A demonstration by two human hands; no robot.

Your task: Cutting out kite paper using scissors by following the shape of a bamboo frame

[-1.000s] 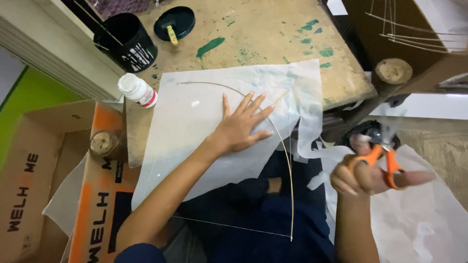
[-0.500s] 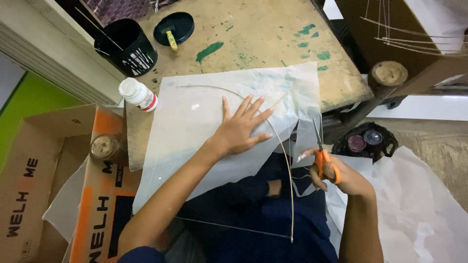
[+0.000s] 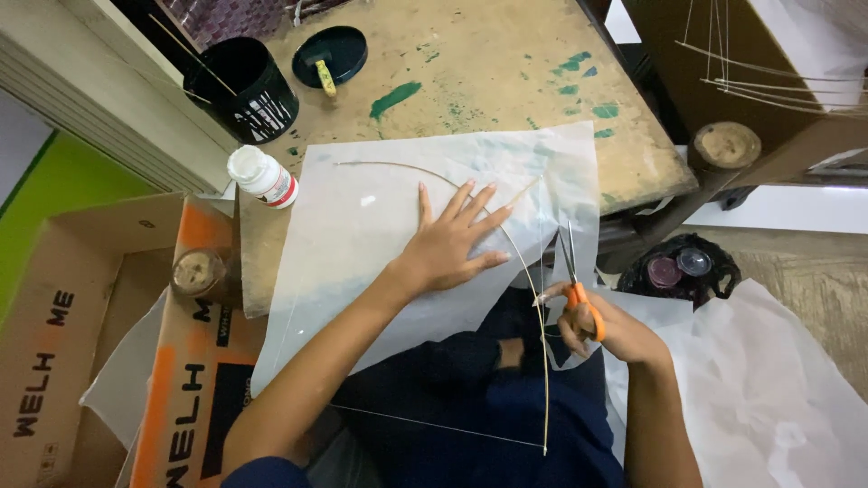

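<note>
The person's left hand (image 3: 449, 242) lies flat, fingers spread, on a sheet of thin white paper (image 3: 362, 226) that covers the near part of the worn wooden table (image 3: 488, 81) and hangs over its front edge onto the lap. The left grip is wide open and holds nothing; it only presses the sheet down. A thin curved stick (image 3: 529, 271) arcs across the paper from the upper left, passes just beside the fingertips and runs down over the dark clothing, where a straight thin strip (image 3: 434, 425) meets its lower end.

The right hand (image 3: 601, 327) is closed around the handles of orange-handled scissors (image 3: 579, 289), thumb and fingers through the loops. The blades point up and away, their tips at the right edge of the sheet, just to the right of the curved stick.

At the sheet's upper left corner stands a white glue bottle (image 3: 262, 176), touching or nearly touching the paper. Behind it sit a black cup (image 3: 242, 90) with a thin stick in it and a dark round lid (image 3: 330, 54) holding a small brush. Green paint smears (image 3: 395, 98) mark the table top. To the left are open cardboard boxes (image 3: 194, 361) with a roll of tape (image 3: 197, 271) on one. To the right, on the floor, a black bag (image 3: 683, 271) of small jars lies next to more white paper (image 3: 759, 380).
</note>
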